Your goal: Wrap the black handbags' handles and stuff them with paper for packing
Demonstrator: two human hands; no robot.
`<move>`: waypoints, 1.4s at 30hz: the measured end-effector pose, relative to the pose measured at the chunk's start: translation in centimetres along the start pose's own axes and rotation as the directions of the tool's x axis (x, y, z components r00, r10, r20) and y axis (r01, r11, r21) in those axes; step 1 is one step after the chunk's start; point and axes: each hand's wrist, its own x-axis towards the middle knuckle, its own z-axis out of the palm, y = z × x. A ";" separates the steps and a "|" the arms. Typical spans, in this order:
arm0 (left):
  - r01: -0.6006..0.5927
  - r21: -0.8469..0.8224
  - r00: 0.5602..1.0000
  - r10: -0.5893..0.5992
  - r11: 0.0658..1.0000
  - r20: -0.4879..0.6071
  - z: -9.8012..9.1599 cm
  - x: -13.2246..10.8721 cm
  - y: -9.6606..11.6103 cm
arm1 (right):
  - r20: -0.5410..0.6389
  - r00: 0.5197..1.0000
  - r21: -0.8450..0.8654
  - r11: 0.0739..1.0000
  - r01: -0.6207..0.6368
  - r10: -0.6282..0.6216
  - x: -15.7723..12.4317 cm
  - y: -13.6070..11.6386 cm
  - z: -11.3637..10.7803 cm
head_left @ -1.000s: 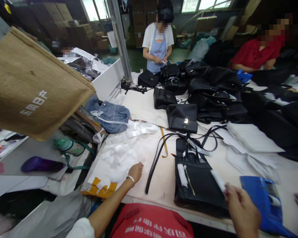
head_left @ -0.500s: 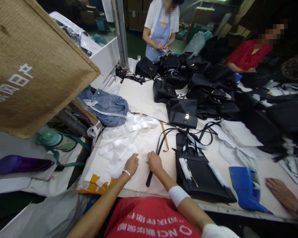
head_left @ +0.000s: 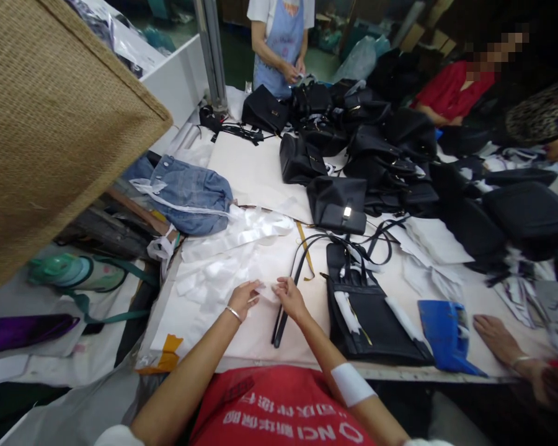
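Note:
My left hand (head_left: 244,296) and my right hand (head_left: 288,295) meet over the table's near edge, both pinching a small white paper piece (head_left: 266,290) between them. The piece comes from a loose heap of white paper pieces (head_left: 214,279) just left of my hands. A black strap (head_left: 288,297) runs under my right hand. To the right lies a black handbag (head_left: 369,322) flat on the table, with white paper wraps on its handles.
A burlap bag (head_left: 51,130) hangs at upper left. A denim item (head_left: 186,192) and many black bags (head_left: 381,155) lie farther back. A blue pouch (head_left: 444,325) and another person's hand (head_left: 497,334) are at right. Two people work at the far side.
My right hand left the black handbag and crossed left to join my left hand at the paper heap. Both now pinch one white piece, lifted slightly. The camera tipped downward.

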 end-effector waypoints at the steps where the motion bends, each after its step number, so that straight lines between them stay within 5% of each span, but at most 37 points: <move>1: -0.012 -0.016 1.000 0.012 1.000 0.004 0.0 -0.1 0.2 | 0.009 0.998 0.123 0.990 -0.062 0.061 -0.2 0.0 0.0; 6: -0.117 -0.041 0.988 0.112 0.992 -0.103 0.9 -0.7 0.1 | 0.126 0.973 0.397 0.888 -0.230 0.196 -1.9 -0.8 0.8; 10: -0.184 -0.055 0.969 0.171 0.981 -0.178 1.6 -0.9 -0.6 | 0.116 0.965 0.414 0.872 -0.263 0.236 -3.1 -1.4 2.5; 18: -0.167 -0.115 0.980 0.152 0.979 -0.133 1.4 -1.4 -0.8 | 0.024 0.966 0.433 0.869 -0.242 0.257 -4.1 0.5 3.9; 23: -0.128 -0.039 0.980 0.121 0.991 -0.158 -0.1 -2.3 -1.2 | -0.032 0.974 0.361 0.912 -0.197 0.223 -4.9 1.1 2.9; 27: -0.232 0.112 0.926 0.255 0.966 -0.280 -1.5 -4.4 -0.4 | 0.005 1.000 -0.023 1.000 0.002 -0.002 -6.9 0.3 2.4; 29: -0.401 0.289 0.884 0.450 0.869 -0.127 -1.6 -5.9 0.6 | 0.096 0.982 -0.263 0.948 0.180 -0.160 -8.2 -0.5 2.4; 31: -0.538 0.437 0.841 0.495 0.721 0.218 -1.0 -7.1 1.5 | 0.272 0.920 -0.390 0.841 0.374 -0.283 -9.4 -1.3 2.5; 33: -0.553 0.521 0.811 0.279 0.650 0.514 -0.3 -7.6 2.1 | 0.452 0.825 -0.396 0.752 0.527 -0.340 -10.2 -2.0 2.5; 35: -0.504 0.599 0.776 0.021 0.622 0.630 0.2 -7.4 2.3 | 0.534 0.770 -0.365 0.725 0.583 -0.350 -10.7 -2.4 2.3; 37: -0.470 0.675 0.766 -0.116 0.569 0.632 -0.1 -6.7 2.3 | 0.492 0.807 -0.349 0.775 0.527 -0.327 -10.7 -2.2 1.7; 42: -0.386 0.738 0.806 -0.186 0.553 0.561 -2.6 -5.6 2.6 | 0.162 0.983 -0.260 0.957 0.126 -0.085 -9.3 0.6 0.7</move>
